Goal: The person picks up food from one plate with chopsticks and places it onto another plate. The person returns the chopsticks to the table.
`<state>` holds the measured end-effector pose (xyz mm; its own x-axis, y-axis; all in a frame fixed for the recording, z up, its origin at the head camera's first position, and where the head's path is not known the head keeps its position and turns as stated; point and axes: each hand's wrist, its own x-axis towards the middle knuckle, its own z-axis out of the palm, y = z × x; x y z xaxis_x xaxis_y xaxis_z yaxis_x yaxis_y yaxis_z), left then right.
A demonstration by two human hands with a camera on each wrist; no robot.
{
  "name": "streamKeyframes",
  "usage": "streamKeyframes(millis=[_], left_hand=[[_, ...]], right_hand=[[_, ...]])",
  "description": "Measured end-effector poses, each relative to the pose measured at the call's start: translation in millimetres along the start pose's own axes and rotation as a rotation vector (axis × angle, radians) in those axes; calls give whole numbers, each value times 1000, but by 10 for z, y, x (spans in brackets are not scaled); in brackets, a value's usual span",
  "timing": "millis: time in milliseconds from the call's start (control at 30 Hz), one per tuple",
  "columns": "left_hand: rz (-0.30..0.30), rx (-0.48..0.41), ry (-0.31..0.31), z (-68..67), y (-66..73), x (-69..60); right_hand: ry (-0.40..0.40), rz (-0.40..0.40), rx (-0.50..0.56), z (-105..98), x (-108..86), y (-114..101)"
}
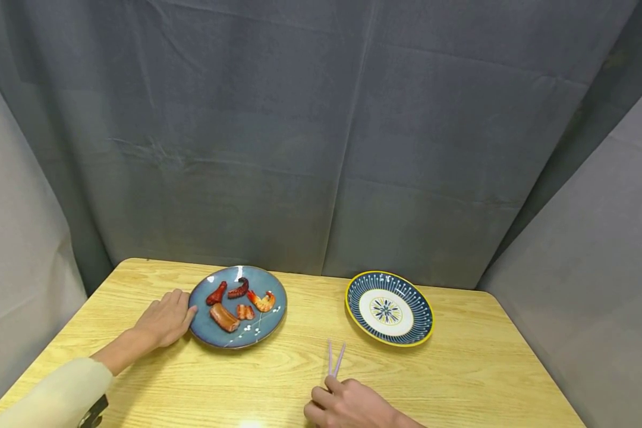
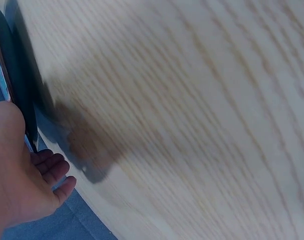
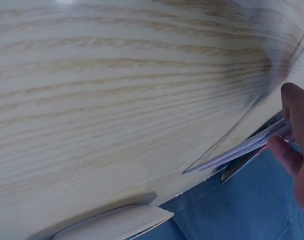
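My left hand [image 1: 167, 317] holds the left rim of a blue plate [image 1: 275, 324], thumb at the edge and fingers beside it. In the left wrist view the fingers [image 2: 55, 170] curl near the rim. On that plate lie a drumstick [image 1: 217, 293], an octopus tentacle [image 1: 239, 288], a shrimp [image 1: 262, 301], a rib-like chunk of meat [image 1: 224, 317] and a small striped meat piece [image 1: 245, 312]. My right hand [image 1: 353, 404] grips lilac chopsticks [image 1: 338, 359] near the table's front, their tips slightly apart with nothing between them.
A yellow-rimmed plate [image 1: 387, 339] with a blue and white pattern stands to the right of the chopsticks, with no food on it. The wooden table [image 1: 299, 380] is bounded by a dark grey curtain [image 1: 246, 148] behind and pale cloth at both sides.
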<state>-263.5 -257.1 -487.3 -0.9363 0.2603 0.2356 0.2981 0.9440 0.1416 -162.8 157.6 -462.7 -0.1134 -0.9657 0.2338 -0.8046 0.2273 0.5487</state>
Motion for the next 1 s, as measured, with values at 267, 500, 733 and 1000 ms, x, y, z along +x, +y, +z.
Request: streamKeyframes(millis=[267,500,733,1000], left_hand=[[-3,-3,-12,6,-20,3],[0,-3,-17,-17,-4,14],[-7,-4,-21,-26,0,16],[-17,-8,-41,-27,6,8]], right_hand=[[29,114,34,-20,15,38],[158,223,104,-101,20,167],[314,342,104,-218,77,411],[448,630,357,-318,102,701]])
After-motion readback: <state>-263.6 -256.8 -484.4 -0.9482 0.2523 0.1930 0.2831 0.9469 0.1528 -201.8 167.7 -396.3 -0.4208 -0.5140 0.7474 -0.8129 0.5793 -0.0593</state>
